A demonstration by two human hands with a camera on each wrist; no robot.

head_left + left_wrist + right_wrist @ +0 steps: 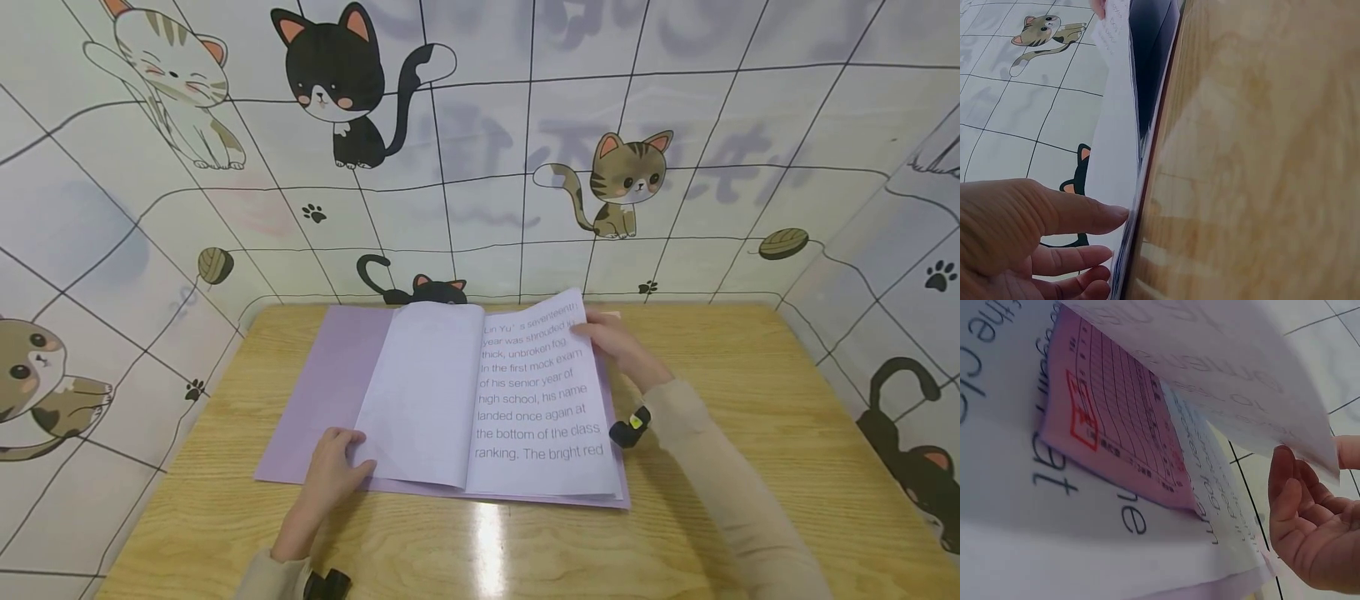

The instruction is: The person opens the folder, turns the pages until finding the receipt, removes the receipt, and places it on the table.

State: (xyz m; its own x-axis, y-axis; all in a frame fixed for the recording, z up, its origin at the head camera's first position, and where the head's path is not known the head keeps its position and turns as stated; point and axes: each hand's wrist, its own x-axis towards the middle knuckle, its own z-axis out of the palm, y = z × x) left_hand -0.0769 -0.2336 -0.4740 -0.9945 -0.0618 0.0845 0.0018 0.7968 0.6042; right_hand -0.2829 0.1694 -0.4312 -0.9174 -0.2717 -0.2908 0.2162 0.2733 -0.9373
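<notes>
A booklet with a purple cover (330, 375) lies spread out on the wooden table. Its left page (423, 392) is blank; large English text covers the right page (536, 400), whose top outer corner is raised. My right hand (615, 337) pinches that corner. Beneath the lifted page (1241, 369), the right wrist view reveals a pink slip (1116, 412) with ruled lines and a red boxed mark, lying on another printed page. At the lower left, my left hand (337, 467) rests with relaxed fingers against the left page and cover edge.
The wooden table (712, 350) extends around the booklet. Behind it and at both sides stand white gridded walls (480, 200) with cartoon cats. A thin pale edge (611, 315) shows behind the right hand.
</notes>
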